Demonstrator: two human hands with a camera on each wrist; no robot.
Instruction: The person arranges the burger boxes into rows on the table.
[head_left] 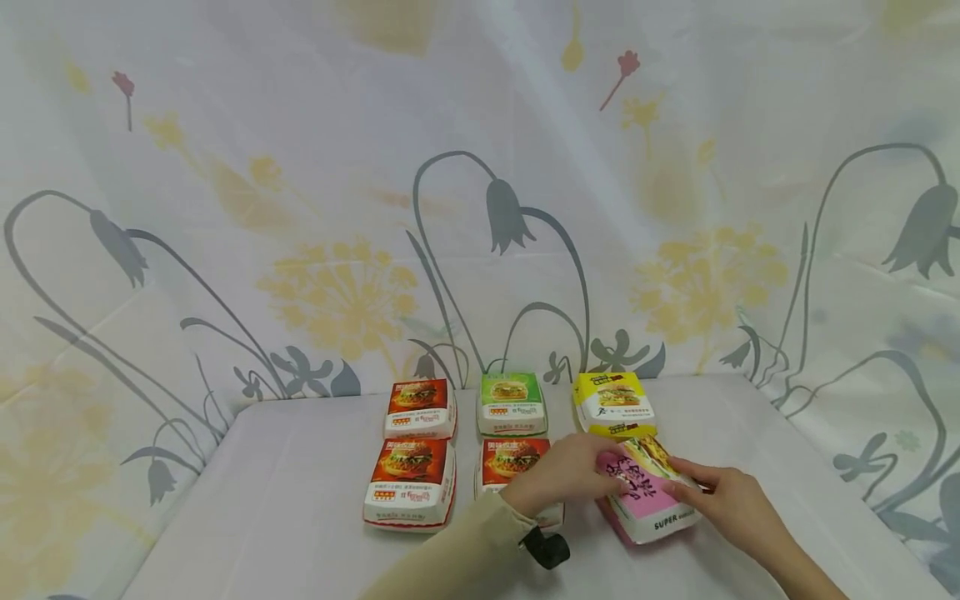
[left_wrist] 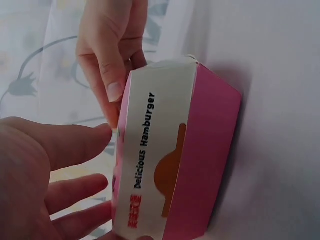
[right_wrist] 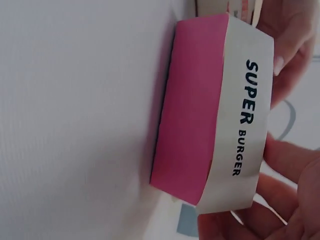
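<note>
A pink and white burger box (head_left: 651,500) sits on the table at the right front, its lid lowered onto the base. My left hand (head_left: 573,473) reaches across to its left side, thumb and fairly straight fingers touching the lid edge. On the opposite side my right hand (head_left: 716,496) grips the box, thumb over the top and fingers bent round its end. "Delicious Hamburger" is printed on the white lid side (left_wrist: 150,150) in the left wrist view. "SUPER BURGER" appears on another lid side (right_wrist: 242,115) in the right wrist view.
Directly behind the pink box stands a yellow and white burger box (head_left: 617,402). A green box (head_left: 513,404) is at the back middle. Two red boxes (head_left: 411,483) line the left, and another red box (head_left: 513,461) is partly hidden by my left arm. A patterned curtain (head_left: 480,208) hangs behind.
</note>
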